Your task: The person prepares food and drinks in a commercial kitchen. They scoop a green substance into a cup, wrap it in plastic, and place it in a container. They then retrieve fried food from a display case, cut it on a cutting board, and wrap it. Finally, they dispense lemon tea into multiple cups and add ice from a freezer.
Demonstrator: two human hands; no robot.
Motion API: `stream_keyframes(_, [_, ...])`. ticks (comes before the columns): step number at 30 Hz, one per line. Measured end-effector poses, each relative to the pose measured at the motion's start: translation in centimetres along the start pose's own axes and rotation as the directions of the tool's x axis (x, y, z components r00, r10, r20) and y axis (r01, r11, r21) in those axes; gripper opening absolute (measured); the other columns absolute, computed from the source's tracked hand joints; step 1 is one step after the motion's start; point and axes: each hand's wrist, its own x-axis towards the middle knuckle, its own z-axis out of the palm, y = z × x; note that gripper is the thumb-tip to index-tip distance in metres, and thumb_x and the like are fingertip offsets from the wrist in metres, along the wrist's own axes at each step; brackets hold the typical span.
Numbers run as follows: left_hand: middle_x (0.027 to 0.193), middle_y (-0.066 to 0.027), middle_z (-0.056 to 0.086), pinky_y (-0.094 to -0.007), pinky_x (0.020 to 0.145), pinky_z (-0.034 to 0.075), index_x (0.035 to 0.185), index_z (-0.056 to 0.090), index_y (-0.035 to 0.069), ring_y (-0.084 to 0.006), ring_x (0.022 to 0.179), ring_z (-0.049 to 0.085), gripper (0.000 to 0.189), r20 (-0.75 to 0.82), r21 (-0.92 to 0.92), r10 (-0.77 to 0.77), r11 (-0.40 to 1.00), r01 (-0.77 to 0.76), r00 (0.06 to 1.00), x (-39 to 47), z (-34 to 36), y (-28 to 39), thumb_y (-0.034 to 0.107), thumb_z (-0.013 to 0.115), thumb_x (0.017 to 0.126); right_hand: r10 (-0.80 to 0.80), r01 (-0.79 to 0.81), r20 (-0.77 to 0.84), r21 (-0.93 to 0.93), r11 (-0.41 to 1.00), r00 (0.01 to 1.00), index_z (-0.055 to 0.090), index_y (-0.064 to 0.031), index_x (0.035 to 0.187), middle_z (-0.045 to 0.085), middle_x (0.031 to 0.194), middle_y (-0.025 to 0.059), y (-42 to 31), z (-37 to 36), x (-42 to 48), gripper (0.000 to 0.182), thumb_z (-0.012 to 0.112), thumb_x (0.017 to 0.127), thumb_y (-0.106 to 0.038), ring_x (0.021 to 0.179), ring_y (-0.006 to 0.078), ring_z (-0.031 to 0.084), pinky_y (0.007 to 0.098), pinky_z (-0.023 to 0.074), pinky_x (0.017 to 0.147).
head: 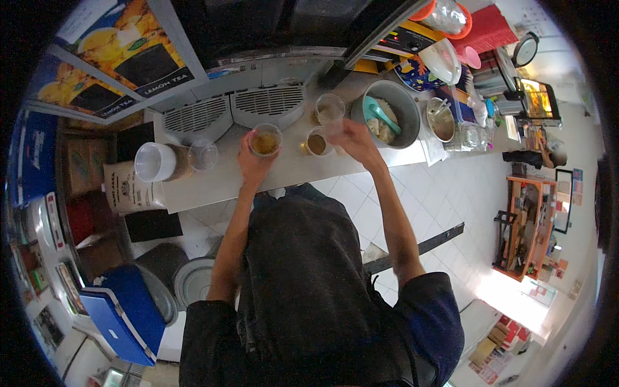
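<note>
My left hand (255, 165) is wrapped around a clear plastic cup (265, 140) with amber liquid in it, above the metal counter (222, 186). My right hand (357, 141) is blurred and reaches in beside a second clear cup (317, 141) that holds brownish liquid. Something translucent shows at its fingertips, too smeared to name. Just behind stands another clear cup (330, 107). Right of that hand is a deep metal pot (412, 99) containing pale cooked rice (379, 131) and a turquoise scoop (381, 115).
Two slotted drip trays (268, 101) line the counter's back. At left are stacked cups (154, 162), a clear cup (202, 155) and a printed sack (133, 188). A smaller metal pot (440, 123) with utensils stands right. A person (541, 152) is farther off.
</note>
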Motion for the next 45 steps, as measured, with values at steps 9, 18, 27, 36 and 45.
stream_keyframes(9, [0.132, -0.0162, 0.052, -0.0423, 0.106, 0.044, 0.135, 0.045, 0.002, -0.0307, 0.127, 0.050, 0.087, -0.032, 0.091, -0.049, 0.994, 0.052, 0.998, -2.1, -0.3, 2.5, 0.028, 0.094, 0.067, 0.156, -0.158, 0.025, 0.157, 0.975, 0.987, 0.066, -0.0077, 0.124, 0.068, 0.116, 0.0093, 1.4, 2.6, -9.2, 0.045, 0.081, 0.081, -0.011, 0.080, 0.0137, 0.067, 0.0306, 0.0560, 0.062])
stream_keyframes(18, [0.128, -0.0204, 0.056, -0.0412, 0.095, 0.048, 0.140, 0.041, 0.001, -0.0294, 0.115, 0.058, 0.095, 0.434, -0.202, -0.021, 0.972, 0.120, 0.901, -6.5, 8.0, 0.4, 0.036, 0.092, 0.068, 0.014, 0.005, -0.137, 0.137, 0.991, 0.990, 0.059, -0.0023, 0.130, 0.043, 0.154, 0.0197, 4.8, 3.6, -8.8, 0.057, 0.083, 0.083, -0.024, 0.115, 0.0269, 0.063, 0.0385, 0.0580, 0.089])
stream_keyframes(27, [0.123, -0.0154, 0.062, -0.0450, 0.098, 0.048, 0.133, 0.053, 0.005, -0.0324, 0.112, 0.061, 0.083, 0.432, -0.199, 0.020, 0.977, 0.073, 0.902, -0.4, 12.9, 0.8, 0.029, 0.092, 0.064, -0.109, 0.115, -0.406, -0.008, 0.993, 0.908, 0.063, -0.0039, 0.120, 0.072, 0.095, 0.0084, -3.0, 3.4, -1.1, 0.044, 0.079, 0.083, -0.021, 0.085, 0.0139, 0.066, 0.0326, 0.0531, 0.076])
stream_keyframes(36, [0.123, -0.0144, 0.064, -0.0428, 0.097, 0.050, 0.132, 0.051, 0.004, -0.0316, 0.115, 0.063, 0.078, 0.376, -0.056, 0.119, 0.993, -0.106, 0.919, -1.8, 7.0, 6.8, 0.026, 0.091, 0.068, -0.324, 0.260, -0.426, -0.203, 0.944, 0.845, 0.070, -0.0010, 0.102, 0.069, 0.077, 0.0148, -7.1, 3.3, 10.7, 0.032, 0.082, 0.083, -0.023, 0.067, 0.0200, 0.065, 0.0337, 0.0503, 0.062])
stream_keyframes(45, [0.117, -0.0136, 0.068, -0.0425, 0.097, 0.051, 0.130, 0.055, 0.005, -0.0295, 0.111, 0.066, 0.080, 0.193, -0.148, -0.005, 0.988, 0.034, 0.981, 2.8, -1.5, 14.5, 0.027, 0.093, 0.064, -0.489, 0.412, -0.378, -0.269, 0.871, 0.786, 0.063, 0.0015, 0.073, 0.057, 0.059, 0.0098, -6.0, 2.5, 14.3, 0.034, 0.083, 0.082, -0.025, 0.053, 0.0129, 0.042, 0.0308, 0.0407, 0.051])
